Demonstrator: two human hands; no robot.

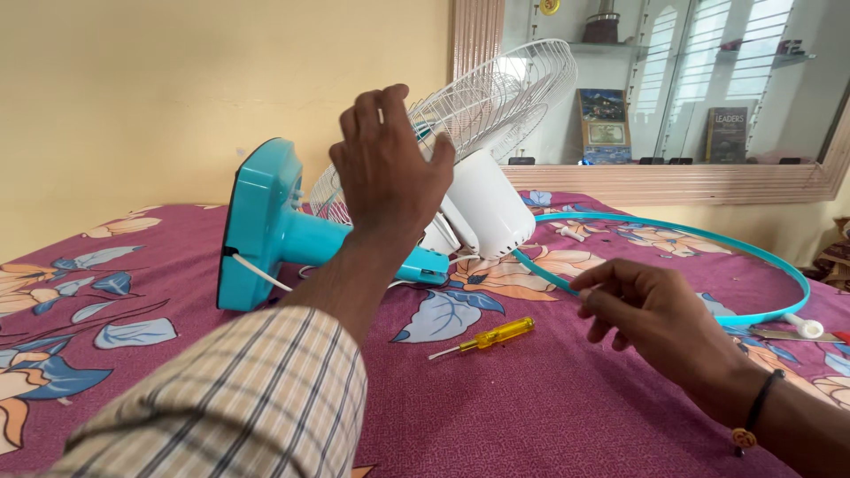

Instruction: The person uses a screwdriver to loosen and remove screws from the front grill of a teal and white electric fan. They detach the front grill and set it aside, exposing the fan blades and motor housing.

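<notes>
The right hand (651,305), at four o'clock, pinches the teal ring (708,239) at its near edge. At six o'clock lies a yellow screwdriver (489,336). Farther, at twelve, the left hand (390,164) spreads open on the white wire grille (496,97) of the toppled teal fan (274,226).

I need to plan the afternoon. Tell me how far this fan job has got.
Done: the teal rim ring is off and lies on the bedspread, with the yellow screwdriver set down. In hand: the left hand rests on the white wire grille by the motor housing; the right hand pinches something too small to tell. Left: grille remains on the fan.
</notes>
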